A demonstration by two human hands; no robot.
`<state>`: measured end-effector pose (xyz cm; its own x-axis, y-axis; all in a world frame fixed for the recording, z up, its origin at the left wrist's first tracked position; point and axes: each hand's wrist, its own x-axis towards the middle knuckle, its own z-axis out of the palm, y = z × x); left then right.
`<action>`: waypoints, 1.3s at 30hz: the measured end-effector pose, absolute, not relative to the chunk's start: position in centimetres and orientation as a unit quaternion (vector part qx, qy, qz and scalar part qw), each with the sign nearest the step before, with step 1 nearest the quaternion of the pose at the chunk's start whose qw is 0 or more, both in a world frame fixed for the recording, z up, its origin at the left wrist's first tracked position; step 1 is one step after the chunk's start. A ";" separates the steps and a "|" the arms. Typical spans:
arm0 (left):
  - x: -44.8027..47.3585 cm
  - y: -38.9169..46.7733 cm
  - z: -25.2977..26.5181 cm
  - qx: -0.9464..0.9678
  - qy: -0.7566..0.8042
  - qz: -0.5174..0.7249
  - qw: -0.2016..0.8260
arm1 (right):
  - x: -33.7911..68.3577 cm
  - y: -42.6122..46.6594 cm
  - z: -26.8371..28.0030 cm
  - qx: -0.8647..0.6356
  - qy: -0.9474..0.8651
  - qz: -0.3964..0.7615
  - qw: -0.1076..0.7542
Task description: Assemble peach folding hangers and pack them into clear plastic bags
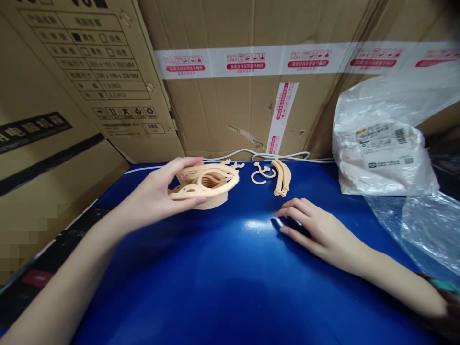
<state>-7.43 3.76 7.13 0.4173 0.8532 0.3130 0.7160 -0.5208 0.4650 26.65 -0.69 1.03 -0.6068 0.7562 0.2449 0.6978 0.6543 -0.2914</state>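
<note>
My left hand [161, 191] is closed round a beige plastic folding hanger [230, 182], thumb on the near side and fingers over the far side. Directly under it sits a stack of like hangers [215, 202]; whether the held one still touches the stack I cannot tell. Low over the blue tabletop, my right hand [311, 225] holds nothing, its thumb and fingers parted and bent. Just beyond its fingertips lie several curved beige hanger arms [282, 177] bunched together. Left of those are loose beige hooks [264, 173].
Cardboard boxes [230, 105] wall in the back and the left side [82, 96]. A white cable [244, 152] runs along the rear edge of the blue table [230, 287]. On the right stand a white plastic bag [384, 153] with a label and crumpled clear film [427, 230].
</note>
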 end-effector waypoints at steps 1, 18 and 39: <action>-8.1 4.1 7.0 0.827 0.482 0.256 0.136 | 26.6 -0.7 0.9 -0.398 -0.899 0.081 0.166; -9.9 5.8 5.9 0.800 0.505 0.233 0.223 | 26.5 -0.6 0.5 -0.378 -0.913 0.070 0.136; -11.3 6.7 6.2 0.771 0.566 0.183 0.226 | 26.4 -0.7 0.5 -0.376 -0.916 0.059 0.129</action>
<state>-11.32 6.68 6.17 0.2921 0.9560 0.0269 0.7902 -0.2571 0.5564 26.45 -0.70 0.46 -0.6840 0.7037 0.1923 0.6731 0.7104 -0.2057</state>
